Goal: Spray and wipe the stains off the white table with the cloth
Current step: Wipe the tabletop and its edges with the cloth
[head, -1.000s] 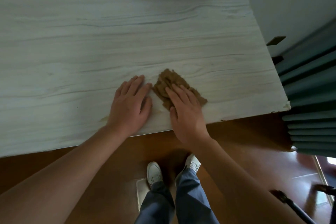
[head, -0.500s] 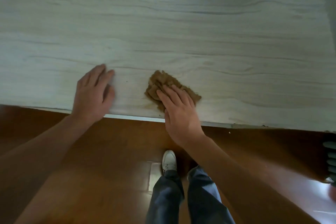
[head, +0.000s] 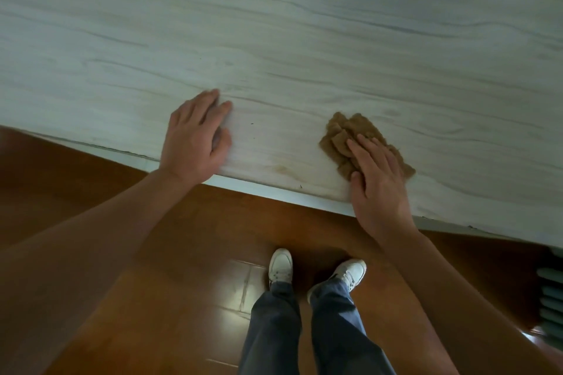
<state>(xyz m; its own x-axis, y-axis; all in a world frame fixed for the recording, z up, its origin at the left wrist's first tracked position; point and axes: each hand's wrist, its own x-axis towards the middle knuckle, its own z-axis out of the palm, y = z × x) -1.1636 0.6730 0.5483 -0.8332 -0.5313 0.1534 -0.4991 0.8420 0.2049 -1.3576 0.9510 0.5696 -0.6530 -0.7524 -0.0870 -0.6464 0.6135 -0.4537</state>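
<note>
A crumpled brown cloth [head: 344,134] lies on the white wood-grain table [head: 274,39] close to its near edge. My right hand [head: 376,179] presses flat on the cloth's right half, fingers on top of it and palm over the table edge. Further left, my left hand [head: 195,140] rests flat on the bare tabletop at the edge, holding nothing. Between the hands a faint yellowish stain [head: 278,169] and a few small dark specks mark the surface. No spray bottle is in view.
The table's near edge [head: 274,190] runs diagonally, lower toward the right. Below it is a glossy brown wooden floor [head: 152,283] with my legs and white shoes [head: 281,265]. A teal ribbed object [head: 553,298] stands at the right border.
The hands have spread apart: my left hand slid left away from the cloth. The view has turned, so the table's right end and the teal object have mostly left the frame.
</note>
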